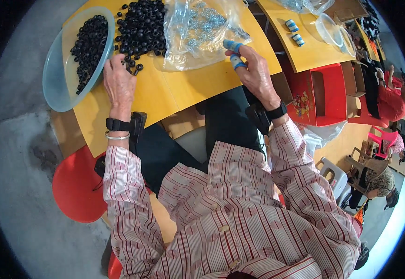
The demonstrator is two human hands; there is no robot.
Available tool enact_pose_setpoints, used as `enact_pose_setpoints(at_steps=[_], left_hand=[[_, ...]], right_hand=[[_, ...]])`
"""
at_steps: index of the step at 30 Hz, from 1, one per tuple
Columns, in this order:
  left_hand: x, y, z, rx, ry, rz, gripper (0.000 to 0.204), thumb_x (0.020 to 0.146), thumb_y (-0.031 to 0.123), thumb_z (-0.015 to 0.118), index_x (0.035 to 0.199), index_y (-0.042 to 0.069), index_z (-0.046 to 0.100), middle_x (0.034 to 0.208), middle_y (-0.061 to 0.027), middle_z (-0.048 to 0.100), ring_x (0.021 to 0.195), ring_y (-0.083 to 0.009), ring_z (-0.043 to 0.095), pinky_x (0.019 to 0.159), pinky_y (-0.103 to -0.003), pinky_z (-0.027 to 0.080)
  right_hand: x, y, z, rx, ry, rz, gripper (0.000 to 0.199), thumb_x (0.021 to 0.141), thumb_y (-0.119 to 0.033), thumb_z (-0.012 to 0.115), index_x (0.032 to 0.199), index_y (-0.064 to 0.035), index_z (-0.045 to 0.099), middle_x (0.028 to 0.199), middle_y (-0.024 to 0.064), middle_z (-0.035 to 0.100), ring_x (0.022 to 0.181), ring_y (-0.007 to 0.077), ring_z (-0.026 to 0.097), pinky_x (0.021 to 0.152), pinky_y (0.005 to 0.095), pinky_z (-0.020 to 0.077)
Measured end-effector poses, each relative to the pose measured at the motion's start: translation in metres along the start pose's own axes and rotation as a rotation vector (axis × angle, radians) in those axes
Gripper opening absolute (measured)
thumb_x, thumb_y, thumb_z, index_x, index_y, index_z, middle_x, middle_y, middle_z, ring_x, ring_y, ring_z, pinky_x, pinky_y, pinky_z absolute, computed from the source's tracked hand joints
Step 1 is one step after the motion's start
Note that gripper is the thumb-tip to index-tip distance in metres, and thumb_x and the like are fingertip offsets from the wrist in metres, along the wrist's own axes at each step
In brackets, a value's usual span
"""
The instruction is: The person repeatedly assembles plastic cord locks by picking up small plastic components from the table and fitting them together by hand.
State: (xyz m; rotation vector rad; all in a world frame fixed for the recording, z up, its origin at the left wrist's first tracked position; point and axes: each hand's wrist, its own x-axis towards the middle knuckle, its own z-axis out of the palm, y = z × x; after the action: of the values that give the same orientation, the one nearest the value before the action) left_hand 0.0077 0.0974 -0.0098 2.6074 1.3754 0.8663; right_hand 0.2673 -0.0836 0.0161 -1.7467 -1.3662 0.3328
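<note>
A pile of small black ring-like pieces (pixel 143 29) lies on the yellow table (pixel 184 90). At its near edge is my left hand (pixel 119 83), with bent fingertips down among the loose pieces, beside the rim of a translucent plastic bowl (pixel 56 88). The bowl is tilted and holds more black pieces (pixel 91 44). My right hand (pixel 257 74) hovers by the right side of a clear plastic bag (pixel 174 60) with small shiny metal parts (pixel 205 21) on it. Blue wrappings cover its thumb and forefinger, which are bent toward each other. What either hand pinches is too small to make out.
A second yellow table (pixel 305 58) at the right carries two blue-and-white rolls (pixel 295 32) and clear round containers (pixel 328 30). Below it stands a red crate (pixel 321 95). A red stool (pixel 79 186) is at my left. Several people sit at the far right.
</note>
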Motion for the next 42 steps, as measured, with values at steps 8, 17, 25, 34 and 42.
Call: enact_pose_setpoints(at_steps=[8,17,25,34,42], left_hand=[[-0.020,0.016,-0.015,-0.146,0.062,0.013,0.034,0.077,-0.010,0.055,0.108,0.003,0.056,0.100,-0.0143,0.052,0.094,-0.0328,0.055,0.080,-0.039,0.047],[-0.067,0.067,-0.005,-0.696,-0.145,-0.247,0.017,0.087,0.005,0.058,0.104,0.003,0.060,0.090,-0.0114,0.060,0.082,-0.0248,0.059,0.074,-0.033,0.048],[-0.069,0.071,-0.004,-0.736,-0.117,-0.255,0.017,0.086,0.004,0.060,0.102,0.003,0.061,0.084,-0.0085,0.059,0.071,-0.0177,0.058,0.067,-0.029,0.048],[-0.067,0.073,-0.006,-0.705,-0.124,-0.213,0.018,0.083,0.001,0.061,0.101,0.003,0.060,0.083,-0.0082,0.057,0.068,-0.0184,0.058,0.064,-0.029,0.048],[-0.069,0.069,-0.005,-0.692,-0.112,-0.190,0.020,0.082,0.000,0.061,0.101,0.003,0.061,0.083,-0.0087,0.058,0.068,-0.0189,0.058,0.064,-0.029,0.048]], right_hand=[[0.017,0.001,0.006,-0.003,0.024,0.037,0.023,0.083,-0.003,0.054,0.105,-0.0017,0.062,0.095,0.0179,0.065,0.092,0.0352,0.061,0.079,0.0391,0.0498],[0.033,0.000,0.036,-0.109,-0.094,-0.089,0.020,0.071,-0.002,0.059,0.091,-0.0011,0.057,0.091,0.0147,0.064,0.091,0.0350,0.058,0.080,0.0429,0.0475],[0.040,-0.009,0.057,-0.390,-0.062,-0.164,0.024,0.068,-0.003,0.063,0.090,-0.0025,0.054,0.089,0.0129,0.060,0.089,0.0352,0.056,0.078,0.0421,0.0476],[0.036,-0.007,0.050,-0.284,-0.016,-0.194,0.028,0.067,0.000,0.062,0.094,-0.0015,0.054,0.089,0.0140,0.061,0.089,0.0345,0.057,0.077,0.0423,0.0482],[0.032,-0.009,0.040,-0.069,-0.042,-0.093,0.024,0.068,0.002,0.058,0.091,-0.0012,0.054,0.090,0.0124,0.062,0.087,0.0342,0.057,0.076,0.0420,0.0474]])
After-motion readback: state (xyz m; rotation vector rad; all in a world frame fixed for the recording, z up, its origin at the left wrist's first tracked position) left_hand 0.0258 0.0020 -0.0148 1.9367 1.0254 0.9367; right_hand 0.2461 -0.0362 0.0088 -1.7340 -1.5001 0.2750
